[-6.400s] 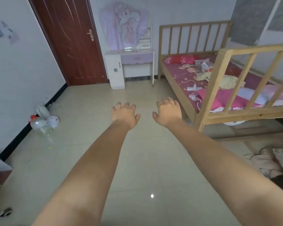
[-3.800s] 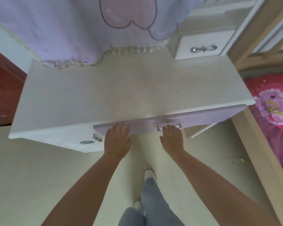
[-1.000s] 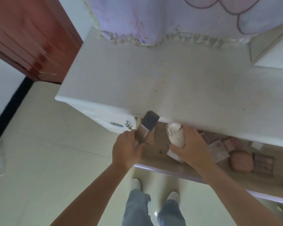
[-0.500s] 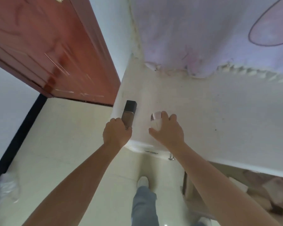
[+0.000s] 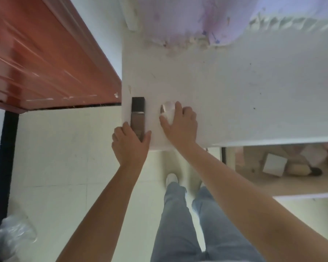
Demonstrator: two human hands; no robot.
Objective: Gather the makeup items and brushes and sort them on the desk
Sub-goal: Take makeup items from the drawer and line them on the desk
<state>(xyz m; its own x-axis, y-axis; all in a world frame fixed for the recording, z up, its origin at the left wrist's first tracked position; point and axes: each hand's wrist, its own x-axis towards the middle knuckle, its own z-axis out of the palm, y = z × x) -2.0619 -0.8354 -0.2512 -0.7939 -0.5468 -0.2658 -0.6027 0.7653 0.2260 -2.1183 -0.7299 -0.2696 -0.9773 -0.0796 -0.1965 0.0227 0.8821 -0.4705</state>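
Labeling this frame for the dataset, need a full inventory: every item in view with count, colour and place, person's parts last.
rectangular brown foundation bottle with black cap: 1, brown and black, lying on the desk's left edge
white soft tube: 1, white, on the desk beside the bottle
white desk top: 1, white, upper right
lilac fringed cloth: 1, lilac, hanging over the desk's back
open drawer: 1, pale wood inside, right, under the desk; blurred makeup items inside
red-brown wooden door: 1, upper left
clear plastic bag: 1, floor, lower left
left hand: 1, grip on the bottle's lower end
right hand: 1, grip on the tube
legs in blue jeans: 2, bottom centre
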